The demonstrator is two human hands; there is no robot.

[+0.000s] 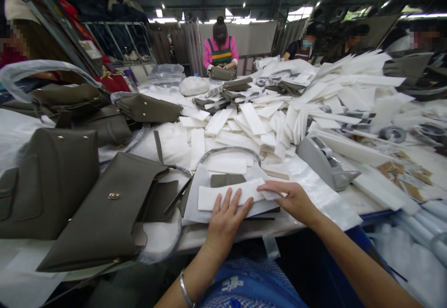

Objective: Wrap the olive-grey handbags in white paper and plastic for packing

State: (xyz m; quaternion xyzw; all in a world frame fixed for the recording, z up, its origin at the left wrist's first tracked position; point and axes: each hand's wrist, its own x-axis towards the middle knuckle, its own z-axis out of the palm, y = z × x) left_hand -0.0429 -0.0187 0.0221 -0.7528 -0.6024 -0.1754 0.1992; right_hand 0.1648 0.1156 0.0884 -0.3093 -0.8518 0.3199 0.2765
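Observation:
A white foam strip [213,197] lies across a handbag in front of me, over a white sheet [195,215]. The bag's dark olive flap [227,180] shows behind the strip, and its plastic-wrapped handle [228,149] arches above. My left hand [226,217] rests with fingers spread on the strip. At the strip's right end, my right hand [291,200] pinches it between thumb and fingers. Left of these hands lies an olive handbag [101,210] with a small gold clasp and its opening toward me. Most of the bag under the sheet is hidden.
More olive handbags [66,173] crowd the left side. White foam pieces [251,119] pile up behind my hands. A tape dispenser [321,161] stands right. Rolled plastic [429,224] lies at the lower right. A person in pink sleeves [220,51] works across the table.

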